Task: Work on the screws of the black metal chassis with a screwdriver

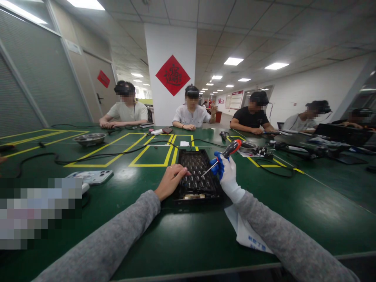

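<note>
Small parts [195,164] between the left hand [173,178] and right hand [225,170] are looking too tiny to identify. Below the right hand, a sleeve [270,219] is partly covering a white bag [242,233]. A pixelated patch [38,213] is masking something left of the left hand.

red diamond sign [173,75]: black Chinese characters | white packet [248,231]: blue "耐磨丁", rest unclear

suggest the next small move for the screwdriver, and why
I'd probably tilt the screwdriver more upright: in the gloved right hand its shaft slants over the black tray, while the left hand rests at the tray's left edge. Whether the tip touches is unclear.
</note>
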{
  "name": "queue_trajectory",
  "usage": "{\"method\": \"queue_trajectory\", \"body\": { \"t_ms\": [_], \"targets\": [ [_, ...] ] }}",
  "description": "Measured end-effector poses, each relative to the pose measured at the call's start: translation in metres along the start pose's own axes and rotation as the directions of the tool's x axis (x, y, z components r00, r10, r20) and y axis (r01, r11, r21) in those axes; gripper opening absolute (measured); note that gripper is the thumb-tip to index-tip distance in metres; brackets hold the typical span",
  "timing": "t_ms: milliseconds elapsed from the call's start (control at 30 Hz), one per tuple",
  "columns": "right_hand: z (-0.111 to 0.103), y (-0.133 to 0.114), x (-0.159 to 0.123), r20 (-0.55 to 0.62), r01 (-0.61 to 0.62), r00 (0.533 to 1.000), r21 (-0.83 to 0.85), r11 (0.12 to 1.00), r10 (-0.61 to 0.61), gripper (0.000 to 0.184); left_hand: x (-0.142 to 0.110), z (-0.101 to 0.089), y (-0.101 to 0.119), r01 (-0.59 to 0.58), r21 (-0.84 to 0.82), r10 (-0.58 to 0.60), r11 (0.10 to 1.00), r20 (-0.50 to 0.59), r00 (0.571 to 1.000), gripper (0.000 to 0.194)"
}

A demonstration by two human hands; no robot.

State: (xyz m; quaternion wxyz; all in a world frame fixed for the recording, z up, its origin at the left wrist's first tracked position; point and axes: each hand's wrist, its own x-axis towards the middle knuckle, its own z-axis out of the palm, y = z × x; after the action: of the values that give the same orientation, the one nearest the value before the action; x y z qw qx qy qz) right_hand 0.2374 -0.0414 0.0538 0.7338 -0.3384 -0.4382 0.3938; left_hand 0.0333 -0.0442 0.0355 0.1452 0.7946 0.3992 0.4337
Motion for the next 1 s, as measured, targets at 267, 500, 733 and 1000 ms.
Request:
{"method": "queue_trajectory", "body": {
  "t_ms": [267, 500, 733, 1000],
  "targets": [
    [-0.001, -0.004, -0.006, 0.134, -0.087, 0.988, 0.027, 0.996, 0.083, 0.031, -0.005, 0.000, 0.022, -0.056, -0.147, 0.090, 0.987, 0.233, 0.968, 0.051],
    [-0.004, 0.000, -0.005, 0.207, -0.105, 0.973, 0.013, 0.994, 0.100, 0.031, -0.006, 0.001, 0.019, -0.065, -0.207, 0.120, 0.976, 0.263, 0.957, 0.057],
    [-0.003, 0.000, -0.008, 0.241, -0.068, 0.968, 0.004, 0.998, 0.065, 0.031, -0.006, 0.002, 0.016, -0.079, -0.237, 0.149, 0.968, 0.294, 0.944, 0.056],
    [-0.003, -0.001, -0.009, 0.267, -0.029, 0.963, -0.043, 0.999, 0.039, 0.028, -0.005, 0.001, 0.018, -0.110, -0.237, 0.181, 0.965, 0.302, 0.936, 0.055]
  ]
}}
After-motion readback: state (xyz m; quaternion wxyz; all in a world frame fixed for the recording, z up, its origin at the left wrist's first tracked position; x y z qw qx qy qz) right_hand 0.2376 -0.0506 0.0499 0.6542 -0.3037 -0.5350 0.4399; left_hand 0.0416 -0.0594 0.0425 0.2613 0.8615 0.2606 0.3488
